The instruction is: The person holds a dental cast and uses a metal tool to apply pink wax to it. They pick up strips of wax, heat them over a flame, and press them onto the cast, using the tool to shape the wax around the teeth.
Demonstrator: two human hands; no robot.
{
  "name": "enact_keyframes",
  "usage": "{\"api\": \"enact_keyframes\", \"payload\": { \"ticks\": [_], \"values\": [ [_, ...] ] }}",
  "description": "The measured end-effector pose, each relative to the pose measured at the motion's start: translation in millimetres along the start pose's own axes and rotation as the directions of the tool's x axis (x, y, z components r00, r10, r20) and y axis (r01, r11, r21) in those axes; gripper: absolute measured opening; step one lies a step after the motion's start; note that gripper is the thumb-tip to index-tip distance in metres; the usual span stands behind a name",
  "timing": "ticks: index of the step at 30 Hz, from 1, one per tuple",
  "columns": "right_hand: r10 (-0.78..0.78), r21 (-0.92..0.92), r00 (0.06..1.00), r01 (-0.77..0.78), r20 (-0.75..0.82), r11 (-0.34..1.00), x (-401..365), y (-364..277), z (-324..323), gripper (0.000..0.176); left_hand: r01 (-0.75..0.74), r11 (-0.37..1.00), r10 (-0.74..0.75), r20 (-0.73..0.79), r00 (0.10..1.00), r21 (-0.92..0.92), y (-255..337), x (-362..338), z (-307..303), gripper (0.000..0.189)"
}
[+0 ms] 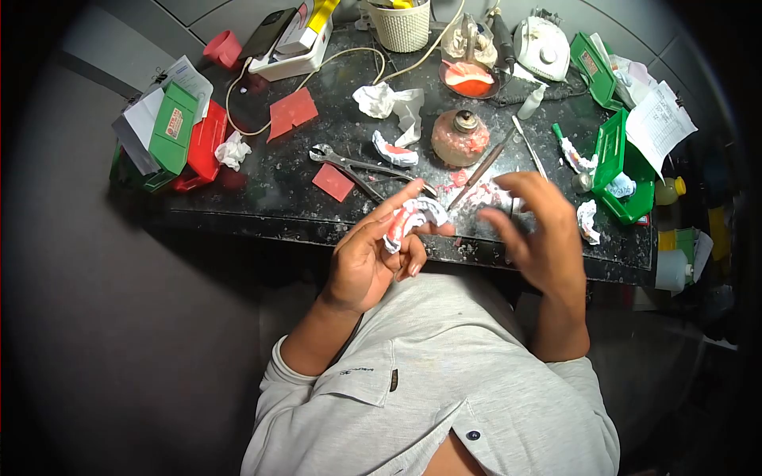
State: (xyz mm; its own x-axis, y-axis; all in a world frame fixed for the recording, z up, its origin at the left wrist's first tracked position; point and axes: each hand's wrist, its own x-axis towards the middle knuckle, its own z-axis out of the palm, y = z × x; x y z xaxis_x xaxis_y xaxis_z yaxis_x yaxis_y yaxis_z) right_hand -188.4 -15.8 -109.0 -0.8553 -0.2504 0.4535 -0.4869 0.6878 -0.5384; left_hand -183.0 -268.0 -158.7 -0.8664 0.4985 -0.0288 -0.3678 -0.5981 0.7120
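Observation:
My left hand [369,258] holds a curved white piece with red wax on it [411,220], just over the table's front edge. To the right, my right hand [546,230] is raised with thumb and fingers apart and nothing between them. Beyond the hands stands a round, wax-spattered burner [460,138] with a metal top. A second white and red curved piece [394,150] lies left of the burner. Metal pliers [349,163] and a dark-handled tool [486,168] lie behind my hands. A red wax sheet [333,182] sits beside the pliers.
Open green boxes [609,163] with papers stand at the right. Red and green boxes [208,141] are at the left. A red bowl [468,86], a white device [542,49], a woven basket [401,30] and a pink cup [223,50] stand at the back.

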Motion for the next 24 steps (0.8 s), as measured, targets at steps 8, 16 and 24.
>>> {"api": "enact_keyframes", "payload": {
  "ticks": [8, 16, 24],
  "values": [
    [0.276, -0.18, 0.959, -0.282, -0.063, 0.942, -9.1, 32.1, 11.5, 0.017, -0.141, 0.974, 0.146, 0.012, 0.989, -0.175, 2.4, 2.6, -0.5, 0.068],
    [0.238, -0.264, 0.958, -0.275, -0.163, 0.925, -7.9, 32.7, 20.5, 0.014, -0.144, 0.967, 0.141, -0.031, 0.99, -0.208, 2.3, -1.1, 2.1, 0.074],
    [0.25, 0.081, 0.963, -0.243, -0.103, 0.967, -0.9, 29.6, 4.2, 0.037, -0.184, 0.969, 0.183, -0.021, 0.983, -0.162, 1.3, -3.3, -2.3, 0.074]
  ]
}}
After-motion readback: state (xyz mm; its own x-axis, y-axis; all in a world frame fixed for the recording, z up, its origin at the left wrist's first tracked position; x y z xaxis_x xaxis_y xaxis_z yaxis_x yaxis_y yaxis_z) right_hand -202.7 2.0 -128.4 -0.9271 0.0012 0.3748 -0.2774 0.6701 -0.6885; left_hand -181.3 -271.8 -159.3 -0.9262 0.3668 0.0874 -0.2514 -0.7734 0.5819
